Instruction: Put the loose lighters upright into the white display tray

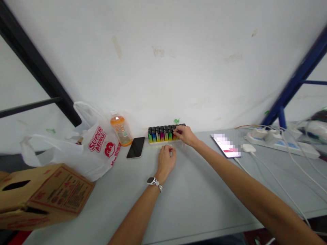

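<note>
A block of lighters (161,134) with black tops and bright, many-coloured bodies stands upright in rows in a low pale tray (155,143) against the wall. My right hand (186,135) reaches over the right end of the block. Its thumb and fingers pinch at a lighter in the front row, which they partly cover. In front of the tray, my left hand (166,158) rests low at the table, its fingers loosely curled, with nothing visible in them. A silver watch (151,181) and a bracelet are on the left wrist.
Left of the tray lie a dark phone (136,147), an orange drink bottle (121,129), a white plastic bag (89,153) and a cardboard box (61,195). To the right are a lit phone (226,145), a white charger (249,148), cables and a power strip (283,144) on the grey table (204,200).
</note>
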